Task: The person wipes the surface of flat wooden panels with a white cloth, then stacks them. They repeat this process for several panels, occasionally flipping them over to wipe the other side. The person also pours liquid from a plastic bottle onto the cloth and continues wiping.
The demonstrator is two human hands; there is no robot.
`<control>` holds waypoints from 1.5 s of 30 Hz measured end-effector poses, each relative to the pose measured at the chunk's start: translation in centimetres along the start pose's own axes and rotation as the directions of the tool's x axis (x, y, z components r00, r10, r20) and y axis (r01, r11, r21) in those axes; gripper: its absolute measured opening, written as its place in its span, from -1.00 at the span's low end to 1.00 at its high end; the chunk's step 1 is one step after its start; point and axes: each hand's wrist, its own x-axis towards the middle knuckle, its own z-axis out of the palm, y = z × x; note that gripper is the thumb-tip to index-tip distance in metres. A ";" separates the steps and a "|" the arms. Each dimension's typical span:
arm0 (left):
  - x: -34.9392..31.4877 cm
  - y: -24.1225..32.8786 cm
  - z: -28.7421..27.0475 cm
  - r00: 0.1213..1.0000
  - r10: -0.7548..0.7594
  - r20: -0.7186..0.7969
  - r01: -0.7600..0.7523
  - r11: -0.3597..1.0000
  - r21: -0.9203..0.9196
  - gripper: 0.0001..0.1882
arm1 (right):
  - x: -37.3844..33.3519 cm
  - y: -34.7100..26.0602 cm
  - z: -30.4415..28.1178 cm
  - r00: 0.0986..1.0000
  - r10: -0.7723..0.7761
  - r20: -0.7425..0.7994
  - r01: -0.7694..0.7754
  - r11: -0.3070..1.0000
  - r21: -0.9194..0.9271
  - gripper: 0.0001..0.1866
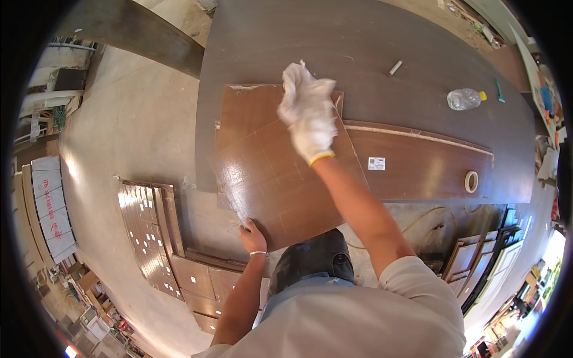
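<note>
A glossy brown panel [298,191] lies at a slant in front of me, its near corner jutting past the table edge by my body. My left hand [253,238], bare with a band at the wrist, grips this panel at its near left edge. A white knitted glove with a yellow cuff covers my right hand [313,132]. Bunched in that hand is a white cloth [303,89], over the panel's far part; both are smeared by motion, and the gloved fingers are hard to make out. Another brown panel [242,107] lies underneath.
Right of the panels, a long brown board [424,164] carries a white label [376,163] and a tape roll [471,182]. Farther back on the dark table [370,48] lie a clear bottle [464,99], a blue-green tool [499,90] and a white stick [396,68]. Stacked panels [143,238] stand left.
</note>
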 end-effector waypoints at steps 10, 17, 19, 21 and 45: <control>0.1 -0.5 -0.6 0.992 -0.069 0.106 0.075 0.996 -0.051 -0.21 | -3.4 -2.7 -3.1 0.857 -0.449 0.252 0.332 0.856 0.396 -0.59; 0.6 -1.1 -1.3 0.927 -0.165 0.337 0.272 0.915 -0.299 -0.36 | -10.0 4.5 -7.4 0.935 -0.274 0.226 0.261 0.961 0.087 -0.62; 0.9 -1.6 -1.4 0.865 -0.190 0.464 0.387 0.842 -0.376 -0.38 | -18.3 2.9 -6.6 0.865 -0.347 0.363 0.278 0.933 0.229 -0.57; 1.7 -2.1 -1.3 0.809 -0.176 0.561 0.489 0.731 -0.476 -0.40 | -23.6 0.7 -4.6 0.701 -0.490 0.518 0.367 0.871 0.327 -0.55; -7.0 -0.4 -2.9 0.874 0.284 0.394 0.241 0.450 -0.860 -0.55 | -32.3 8.7 -16.2 0.463 -0.152 0.873 0.111 0.987 0.113 -0.74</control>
